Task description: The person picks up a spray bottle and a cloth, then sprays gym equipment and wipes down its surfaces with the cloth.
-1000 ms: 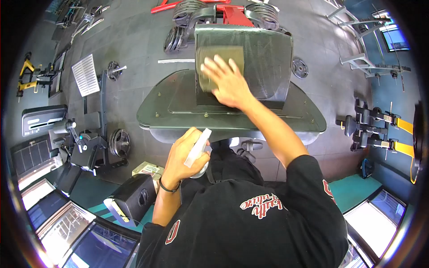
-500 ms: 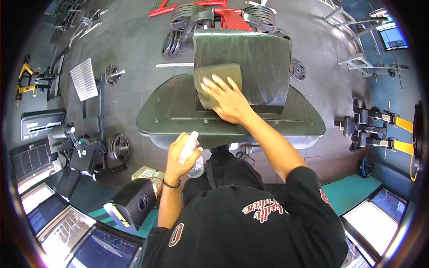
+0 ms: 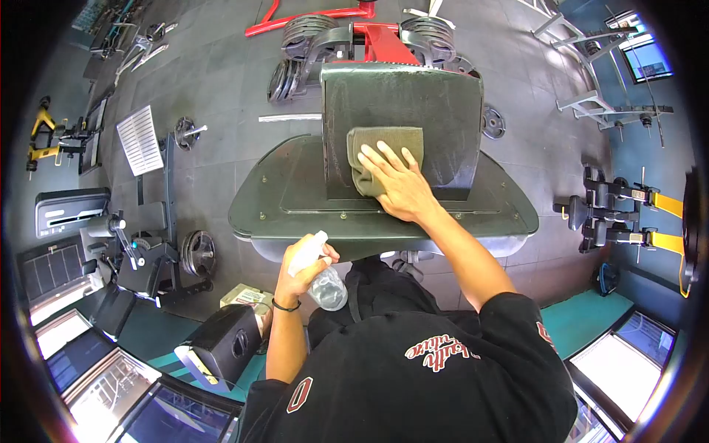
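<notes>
My right hand (image 3: pixel 405 190) lies with its fingers stretched out and spread on a folded olive-green cloth (image 3: pixel 362 138), pressing it against an upright black panel (image 3: pixel 402 96). The panel's surface shows smudges and streaks. It rises from a wide dark console top (image 3: pixel 295 184) with small screws along its edge. My left hand (image 3: pixel 297 269) is closed around the neck of a clear spray bottle (image 3: pixel 329 290) with a white spray head. The bottle is held tilted, just in front of the console's near edge. Part of the cloth is hidden under my right hand.
Beyond the panel stands a red machine frame (image 3: pixel 384 48) with weight plates (image 3: pixel 310 37). At lower left sits a black box-shaped object (image 3: pixel 221 340) beside a small carton (image 3: pixel 246 297). Yellow-armed equipment (image 3: pixel 665 240) is at right; more gym machines line the left.
My right hand and the cloth have slid right across the panel. My left hand still grips the spray bottle, whose body shows more now. The view has shifted slightly.
</notes>
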A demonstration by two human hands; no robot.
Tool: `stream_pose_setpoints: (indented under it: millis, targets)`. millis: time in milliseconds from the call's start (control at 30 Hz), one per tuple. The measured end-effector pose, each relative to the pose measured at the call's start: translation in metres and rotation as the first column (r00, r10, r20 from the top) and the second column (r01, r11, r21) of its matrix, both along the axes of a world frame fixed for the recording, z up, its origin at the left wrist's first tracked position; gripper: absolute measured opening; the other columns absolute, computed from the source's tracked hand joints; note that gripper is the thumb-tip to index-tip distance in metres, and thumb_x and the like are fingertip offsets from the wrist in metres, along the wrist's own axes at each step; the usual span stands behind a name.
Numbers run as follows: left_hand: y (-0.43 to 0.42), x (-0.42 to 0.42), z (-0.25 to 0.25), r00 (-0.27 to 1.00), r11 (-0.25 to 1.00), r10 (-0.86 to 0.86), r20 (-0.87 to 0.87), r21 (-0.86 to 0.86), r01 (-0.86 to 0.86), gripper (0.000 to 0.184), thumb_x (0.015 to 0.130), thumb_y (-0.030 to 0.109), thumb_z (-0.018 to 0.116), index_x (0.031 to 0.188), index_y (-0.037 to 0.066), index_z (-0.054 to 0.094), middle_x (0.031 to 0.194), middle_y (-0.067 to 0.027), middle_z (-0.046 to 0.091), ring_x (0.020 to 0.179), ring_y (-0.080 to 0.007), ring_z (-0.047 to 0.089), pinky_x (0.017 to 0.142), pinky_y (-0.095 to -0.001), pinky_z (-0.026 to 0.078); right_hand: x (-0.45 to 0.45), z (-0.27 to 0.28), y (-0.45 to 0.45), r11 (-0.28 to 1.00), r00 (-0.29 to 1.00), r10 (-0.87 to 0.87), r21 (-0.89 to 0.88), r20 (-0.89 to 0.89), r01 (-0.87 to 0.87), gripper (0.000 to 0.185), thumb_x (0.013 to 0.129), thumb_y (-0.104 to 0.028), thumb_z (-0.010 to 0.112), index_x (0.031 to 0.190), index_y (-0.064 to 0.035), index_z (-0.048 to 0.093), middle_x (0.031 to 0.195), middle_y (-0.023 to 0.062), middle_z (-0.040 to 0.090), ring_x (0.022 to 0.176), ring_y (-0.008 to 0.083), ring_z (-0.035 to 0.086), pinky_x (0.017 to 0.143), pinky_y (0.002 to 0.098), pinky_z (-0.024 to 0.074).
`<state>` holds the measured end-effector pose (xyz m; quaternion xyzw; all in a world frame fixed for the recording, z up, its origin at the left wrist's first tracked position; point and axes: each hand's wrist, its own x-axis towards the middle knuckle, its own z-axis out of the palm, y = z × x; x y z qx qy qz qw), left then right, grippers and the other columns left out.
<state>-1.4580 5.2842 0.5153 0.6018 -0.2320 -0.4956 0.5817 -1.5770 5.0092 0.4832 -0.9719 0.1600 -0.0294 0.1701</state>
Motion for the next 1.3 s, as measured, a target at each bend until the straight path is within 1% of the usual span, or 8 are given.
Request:
stream_pose_setpoints:
  millis: [100, 233, 467, 767, 967, 1067, 1167, 1300]
  targets:
    - [-0.001, 0.003, 0.0, 0.99, 0.995, -0.084, 0.117, 0.055, 0.078, 0.019, 0.077, 0.011, 0.069, 0.09, 0.0, 0.062, 0.085, -0.0154, 0.07, 0.081, -0.0225, 0.069, 0.076, -0.0345, 0.055, 0.01, 0.007, -0.025, 0.999, 0.999, 0.044, -0.009, 0.021, -0.044, 0.082, 0.079, -0.018, 0.071, 0.154, -0.022, 0.039, 0.163, -0.0011, 0.034, 0.152, 0.0232, 0.027, 0.122, 0.0541, 0.021]
    - [-0.001, -0.001, -0.001, 0.998, 1.0, -0.003, 0.066, 0.013, 0.002, 0.022, 0.075, 0.015, 0.071, 0.089, 0.0, 0.062, 0.083, -0.015, 0.07, 0.079, -0.0218, 0.068, 0.073, -0.0328, 0.052, 0.087, 0.017, -0.087, 0.971, 0.926, -0.199, -0.066, 0.321, 0.232, 0.07, 0.089, -0.024, 0.067, 0.153, -0.0172, 0.039, 0.162, 0.0026, 0.035, 0.151, 0.0249, 0.029, 0.121, 0.054, 0.0212]
    - [-0.001, 0.002, -0.003, 0.992, 0.998, -0.029, 0.126, -0.043, 0.034, 0.017, 0.078, 0.008, 0.068, 0.089, -0.003, 0.063, 0.082, -0.0145, 0.072, 0.075, -0.0193, 0.069, 0.069, -0.0313, 0.053, 0.016, 0.002, 0.002, 0.976, 0.969, -0.207, 0.094, 0.132, 0.196, 0.087, 0.081, -0.024, 0.073, 0.157, -0.0146, 0.032, 0.164, 0.0046, 0.031, 0.153, 0.0244, 0.025, 0.121, 0.0567, 0.0199]
    - [-0.003, 0.004, 0.003, 0.98, 0.993, -0.112, 0.163, -0.001, 0.114, 0.018, 0.075, 0.009, 0.07, 0.089, 0.0, 0.063, 0.083, -0.0125, 0.071, 0.074, -0.0192, 0.068, 0.068, -0.0311, 0.052, 0.101, 0.013, -0.074, 0.95, 0.897, -0.275, -0.043, 0.346, 0.308, 0.076, 0.086, -0.025, 0.07, 0.154, -0.0148, 0.039, 0.161, 0.0022, 0.037, 0.151, 0.0244, 0.028, 0.121, 0.0552, 0.0197]
    - [-0.001, 0.004, 0.004, 0.949, 0.989, -0.137, 0.282, -0.021, 0.149, 0.016, 0.076, 0.007, 0.07, 0.09, 0.001, 0.064, 0.081, -0.0107, 0.07, 0.07, -0.0201, 0.067, 0.066, -0.0319, 0.051, 0.04, 0.006, 0.025, 0.994, 0.997, -0.072, 0.089, 0.041, 0.068, 0.08, 0.083, -0.024, 0.074, 0.155, -0.0182, 0.038, 0.163, 0.0016, 0.033, 0.153, 0.0254, 0.024, 0.122, 0.0578, 0.0194]
    - [-0.004, 0.004, 0.002, 0.943, 0.991, -0.099, 0.317, -0.049, 0.121, 0.015, 0.075, 0.007, 0.071, 0.087, 0.001, 0.066, 0.078, -0.0095, 0.069, 0.066, -0.0225, 0.068, 0.062, -0.0326, 0.052, 0.06, 0.008, 0.002, 1.0, 0.997, -0.009, 0.009, 0.076, 0.008, 0.078, 0.083, -0.023, 0.073, 0.154, -0.0196, 0.04, 0.163, 0.001, 0.033, 0.153, 0.0242, 0.026, 0.121, 0.0579, 0.0204]
    - [-0.004, 0.002, 0.005, 0.945, 0.992, -0.092, 0.314, -0.056, 0.115, 0.014, 0.074, 0.008, 0.071, 0.086, 0.001, 0.066, 0.077, -0.0091, 0.068, 0.065, -0.0235, 0.068, 0.062, -0.0329, 0.052, 0.129, 0.022, -0.054, 0.983, 0.934, -0.159, -0.037, 0.32, 0.18, 0.063, 0.09, -0.027, 0.066, 0.149, -0.0171, 0.045, 0.158, 0.0029, 0.043, 0.149, 0.0249, 0.033, 0.121, 0.0561, 0.0215]
    - [0.0, 0.002, 0.001, 0.941, 0.989, -0.111, 0.321, -0.059, 0.137, 0.017, 0.075, 0.007, 0.07, 0.089, -0.001, 0.064, 0.082, -0.0108, 0.071, 0.069, -0.0196, 0.067, 0.063, -0.0316, 0.052, 0.132, 0.016, -0.047, 0.968, 0.907, -0.194, -0.077, 0.375, 0.238, 0.067, 0.091, -0.028, 0.064, 0.152, -0.0141, 0.041, 0.16, 0.0047, 0.039, 0.15, 0.0252, 0.03, 0.122, 0.0564, 0.019]
